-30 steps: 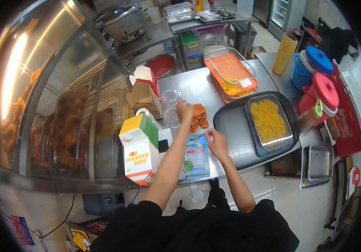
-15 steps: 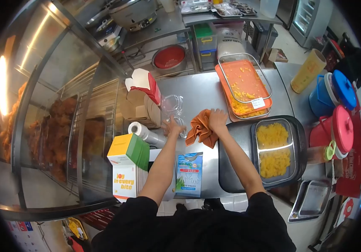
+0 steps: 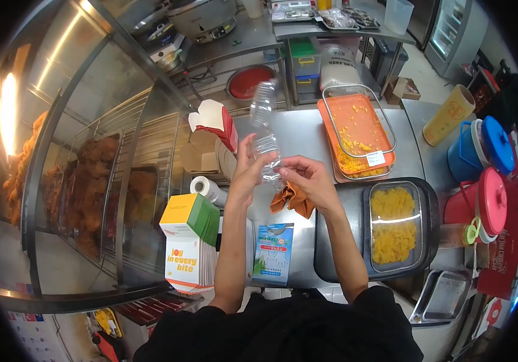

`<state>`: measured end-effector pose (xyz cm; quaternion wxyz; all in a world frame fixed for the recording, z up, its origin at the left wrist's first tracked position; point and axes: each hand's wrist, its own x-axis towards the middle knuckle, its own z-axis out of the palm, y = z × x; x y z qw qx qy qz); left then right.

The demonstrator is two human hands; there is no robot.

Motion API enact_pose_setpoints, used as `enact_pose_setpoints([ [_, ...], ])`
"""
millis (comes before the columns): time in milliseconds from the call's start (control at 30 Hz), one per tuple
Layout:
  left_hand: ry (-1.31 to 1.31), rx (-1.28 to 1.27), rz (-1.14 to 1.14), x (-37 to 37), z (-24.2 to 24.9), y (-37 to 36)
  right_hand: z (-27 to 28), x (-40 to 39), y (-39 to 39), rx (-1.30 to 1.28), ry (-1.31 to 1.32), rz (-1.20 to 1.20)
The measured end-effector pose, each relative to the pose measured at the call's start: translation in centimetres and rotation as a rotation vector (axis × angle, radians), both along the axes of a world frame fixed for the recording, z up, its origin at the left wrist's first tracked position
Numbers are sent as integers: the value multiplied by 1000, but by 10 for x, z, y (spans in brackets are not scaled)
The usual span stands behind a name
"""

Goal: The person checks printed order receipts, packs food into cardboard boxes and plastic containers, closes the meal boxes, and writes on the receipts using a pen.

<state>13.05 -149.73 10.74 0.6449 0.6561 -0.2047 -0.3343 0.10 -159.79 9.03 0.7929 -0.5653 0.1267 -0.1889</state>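
Observation:
Above the steel table, my left hand (image 3: 249, 172) grips a clear plastic container (image 3: 266, 145) by its side. The container is raised, with its upper part standing away from me. My right hand (image 3: 310, 181) has thumb and fingers pinched at the container's lower right edge. Below and behind my right hand, a crumpled orange-brown cloth (image 3: 293, 201) lies on the table. A blue glove packet (image 3: 273, 253) is flat on the table between my forearms.
Left are stacked food boxes (image 3: 180, 259), a plastic roll (image 3: 206, 189), red-and-white cartons (image 3: 217, 123) and a glass display case (image 3: 90, 175). Right are orange trays (image 3: 355, 123), a black tray with yellow food (image 3: 340, 241), and blue (image 3: 464, 154) and pink (image 3: 461, 202) buckets.
My left hand has lifted the clear container off the table. My right hand has let go of the cloth and moved left to the container. The view has shifted slightly.

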Motion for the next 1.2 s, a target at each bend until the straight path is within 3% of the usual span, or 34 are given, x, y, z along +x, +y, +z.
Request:
enact_pose_setpoints([
  [233,66,-110,-59,-20,33,1,30,-20,-2,184,-30,61],
  [533,146,-165,-97,-31,43,1,35,-27,-2,110,-53,-1],
  [600,22,-154,-52,-31,38,1,46,-26,6,-48,-55,-151],
  [667,-62,-146,17,-39,37,1,58,-29,13,-413,0,-213],
  [733,-107,-143,105,-56,40,-1,61,-29,13,-607,62,-201],
  [833,-154,-223,274,-53,4,-7,60,-25,10,-619,133,-113],
  [933,-907,-106,191,-55,-12,5,40,-19,11,-585,147,-141],
  [1033,-764,-137,26,-51,-26,13,4,-11,17,-545,140,-209],
  [1133,-825,7,-115,-49,-22,27,-23,-4,22,-525,81,-269],
  [1200,-941,-20,-83,-43,-32,28,-26,0,31,-473,98,-286],
])
